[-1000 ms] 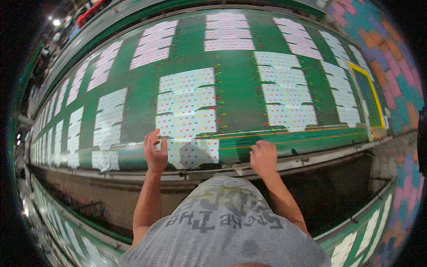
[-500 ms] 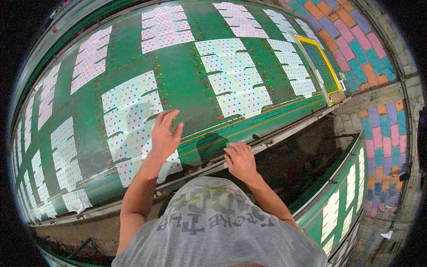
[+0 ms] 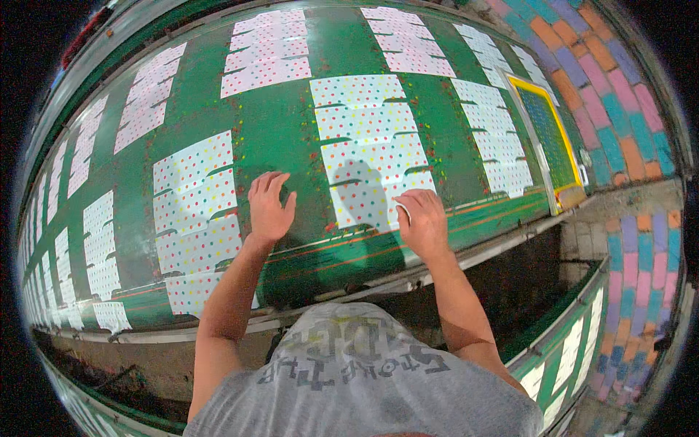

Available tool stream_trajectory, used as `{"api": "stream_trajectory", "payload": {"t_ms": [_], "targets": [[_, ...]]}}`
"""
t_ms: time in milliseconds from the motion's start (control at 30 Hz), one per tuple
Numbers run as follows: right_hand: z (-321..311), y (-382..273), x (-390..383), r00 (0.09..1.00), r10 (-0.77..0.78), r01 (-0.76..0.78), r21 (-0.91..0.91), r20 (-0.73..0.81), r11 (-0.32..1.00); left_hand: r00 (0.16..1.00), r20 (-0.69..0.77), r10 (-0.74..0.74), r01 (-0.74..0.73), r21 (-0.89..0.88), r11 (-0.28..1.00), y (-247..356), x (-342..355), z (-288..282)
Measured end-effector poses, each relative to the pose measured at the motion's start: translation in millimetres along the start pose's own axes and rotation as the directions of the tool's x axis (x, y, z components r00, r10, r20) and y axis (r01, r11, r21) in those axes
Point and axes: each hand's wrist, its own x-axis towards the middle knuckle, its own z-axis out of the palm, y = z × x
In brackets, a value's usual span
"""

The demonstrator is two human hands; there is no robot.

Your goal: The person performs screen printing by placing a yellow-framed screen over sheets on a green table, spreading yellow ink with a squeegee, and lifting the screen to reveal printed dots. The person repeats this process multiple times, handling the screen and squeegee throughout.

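Observation:
My left hand (image 3: 270, 208) hovers over a bare green strip of the long table (image 3: 274, 138), its fingers and thumb apart, holding nothing. My right hand (image 3: 424, 220) is at the near end of a white sheet with coloured dots (image 3: 375, 156). Its fingers and thumb close around the lower right corner, where a thin white edge shows by the thumb; the fingers hide the corner itself. Dark slits cross this sheet, and a shadow falls on its near part. To the left lies another dotted sheet (image 3: 195, 204), with its near end over the table's front edge.
More dotted sheets (image 3: 266, 51) lie in rows along the table. A yellow-edged frame (image 3: 547, 131) stands across the table at the right. Beyond it is a walkway of coloured bricks (image 3: 619, 116). Another green table (image 3: 564, 335) with white sheets is at the lower right.
My right hand has moved forward and right from the table's front edge to the dotted sheet's near corner. The left hand stays raised, and the view has shifted to the right.

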Motion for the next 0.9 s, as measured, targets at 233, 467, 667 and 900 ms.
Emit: {"api": "stream_trajectory", "payload": {"t_ms": [233,467,667,900], "targets": [[20,144,89,0.996,-0.07,0.071,0.024,-0.061,0.997,0.993,-0.041,-0.11,0.117,0.341,0.933,23,-11,44],[86,236,200,0.999,-0.036,0.036,-0.071,0.012,0.997,0.962,-0.07,-0.263,0.268,0.423,0.866,21,-6,50],[145,282,292,0.988,0.017,0.02,-0.239,0.154,0.971,0.952,-0.052,-0.3,0.292,0.44,0.849,23,-2,50],[182,306,337,0.961,0.023,0.072,-0.325,0.277,0.943,0.952,-0.025,-0.304,0.284,0.434,0.855,21,-1,48]]}}
